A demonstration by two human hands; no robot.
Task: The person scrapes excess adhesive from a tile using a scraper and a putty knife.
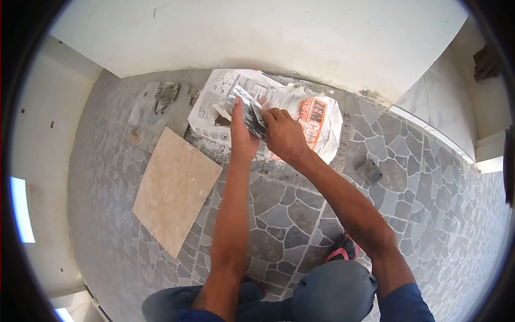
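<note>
My left hand is wrapped round a flat, grey-smeared metal piece, raised over the paper bag, its thumb along the near side. It looks like a scraper or trowel blade, but its exact kind is not clear. Against that piece my right hand is closed, fingers curled on a second thin flat edge that is mostly hidden. Below both hands lies a white printed bag with an orange label; a torn opening shows beside my left hand.
A beige tile lies on the stone-patterned floor at left. Behind it are a dusty plastic sheet and a dark crumpled item. A small dark square piece rests at right. The white wall stands behind the bag.
</note>
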